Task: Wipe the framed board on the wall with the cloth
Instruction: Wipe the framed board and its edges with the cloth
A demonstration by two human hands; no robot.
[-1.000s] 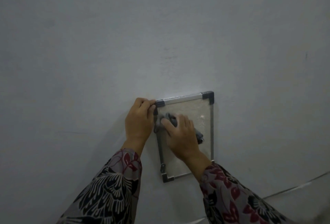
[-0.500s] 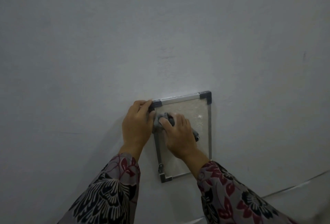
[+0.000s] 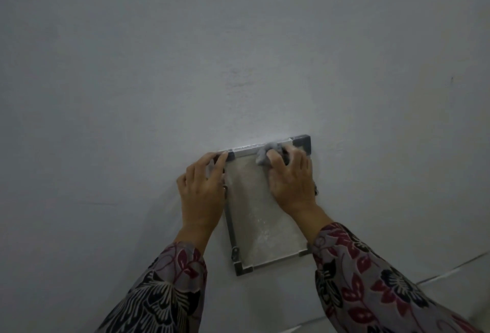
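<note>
The framed board (image 3: 261, 216) hangs low on the wall (image 3: 238, 54). The right hand (image 3: 290, 181) presses the gray cloth (image 3: 265, 153) on its top edge, fingers maybe curled around it. The left hand (image 3: 202, 192) grips the top left corner.

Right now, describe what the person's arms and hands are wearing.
Both arms wear long, loose sleeves in a grey floral print with dark red and black flowers: left sleeve, right sleeve. The left hand and right hand are bare, without gloves.
</note>
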